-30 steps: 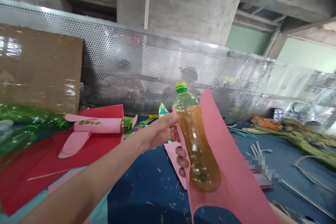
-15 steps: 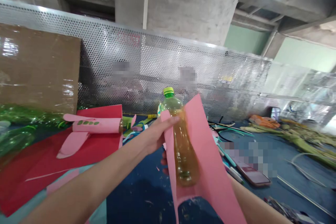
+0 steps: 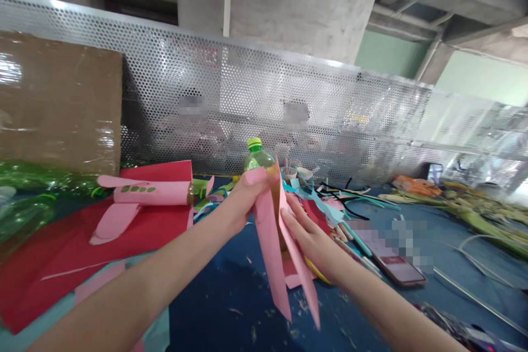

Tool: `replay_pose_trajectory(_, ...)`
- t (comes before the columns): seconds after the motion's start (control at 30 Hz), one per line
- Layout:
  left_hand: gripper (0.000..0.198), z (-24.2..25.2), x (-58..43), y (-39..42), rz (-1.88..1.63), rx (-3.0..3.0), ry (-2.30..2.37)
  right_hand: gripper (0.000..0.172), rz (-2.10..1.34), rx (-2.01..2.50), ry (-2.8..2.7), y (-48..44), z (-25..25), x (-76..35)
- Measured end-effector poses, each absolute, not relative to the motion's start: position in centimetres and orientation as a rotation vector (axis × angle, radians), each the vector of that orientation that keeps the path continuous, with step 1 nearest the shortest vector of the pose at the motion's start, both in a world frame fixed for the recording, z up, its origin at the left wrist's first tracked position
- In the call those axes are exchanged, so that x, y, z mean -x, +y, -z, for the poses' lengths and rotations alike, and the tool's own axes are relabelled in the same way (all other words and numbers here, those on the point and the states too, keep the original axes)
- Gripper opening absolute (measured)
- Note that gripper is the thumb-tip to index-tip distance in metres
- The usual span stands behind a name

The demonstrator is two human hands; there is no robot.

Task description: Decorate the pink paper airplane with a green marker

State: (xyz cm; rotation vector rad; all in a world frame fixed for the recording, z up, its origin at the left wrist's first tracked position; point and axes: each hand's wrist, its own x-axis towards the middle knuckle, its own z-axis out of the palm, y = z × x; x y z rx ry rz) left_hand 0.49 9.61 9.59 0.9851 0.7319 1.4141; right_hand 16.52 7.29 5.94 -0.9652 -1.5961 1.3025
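A plastic bottle [image 3: 259, 159] with a yellow-green cap and brownish lower part stands tilted in front of me, pink paper [image 3: 270, 247] wrapped loosely round its sides. My left hand [image 3: 247, 192] grips the paper and bottle from the left, its thumb across the front. On the right, my right hand [image 3: 309, 236] presses the paper's other flap against the bottle with its fingers. The two flaps hang below, apart at the bottom. Under my right hand shows a yellow curved thing [image 3: 318, 272]; whether the hand holds it, I cannot tell.
To the left, a pink paper-covered bottle plane [image 3: 152, 193] lies on red sheets [image 3: 82, 253]. Green bottles [image 3: 28, 217] and a cardboard panel [image 3: 58, 104] are beyond. Rightward lie a phone [image 3: 396, 261], pens, strips and wires. A perforated metal screen [image 3: 256, 82] stands behind.
My right hand has come round to the front and folded the right paper flap inward over the bottle. The bottle has shifted slightly left, still in my left hand.
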Motion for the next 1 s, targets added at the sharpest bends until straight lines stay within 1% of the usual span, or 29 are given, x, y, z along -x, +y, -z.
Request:
replay_pose_trajectory(0.1, 0.046, -9.1, -0.8, 9.7, -1.47, -0.979, 0.708, 0.073, -1.149, 0.974, -1.677, 6.8, -6.5, -16.0)
replay_pose_trajectory(0.23, 0.043, -8.9, -1.1, 9.6, -1.522, -0.935, 0.719, 0.076, -0.999, 0.928, -1.893, 6.3, -6.7, -15.9)
replay_pose_trajectory(0.33, 0.04, -8.8, -1.4, 9.3, -1.559, -0.888, 0.738, 0.077, -0.797, 0.949, -2.011, 6.5, -6.1, -16.0)
replay_pose_trajectory(0.47, 0.038, -8.4, -1.8, 9.1, -1.611, -0.841, 0.762, 0.072, -0.667, 0.963, -2.032, 7.0, -4.8, -15.9)
replay_pose_trajectory(0.6, 0.034, -8.8, -1.6, 9.3, -1.563, -0.821, 0.784, 0.074, -0.716, 0.989, -2.026, 7.6, -4.6, -16.2)
replay_pose_trajectory(0.73, 0.028, -10.3, -0.6, 9.5, -1.425, -0.854, 0.764, 0.074, -0.81, 1.03, -1.951, 7.7, -6.2, -17.0)
replay_pose_trajectory(0.8, 0.033, -10.7, -0.1, 9.5, -1.384, -0.873, 0.763, 0.074, -0.871, 1.045, -1.919, 7.5, -7.4, -17.4)
replay_pose_trajectory(0.9, 0.04, -10.5, 0.3, 9.6, -1.346, -0.882, 0.78, 0.066, -1.042, 1.003, -1.919, 6.9, -8.6, -17.5)
replay_pose_trajectory(1.0, 0.04, -10.0, 0.4, 9.7, -1.307, -0.879, 0.789, 0.061, -1.08, 0.877, -1.876, 6.6, -8.7, -17.2)
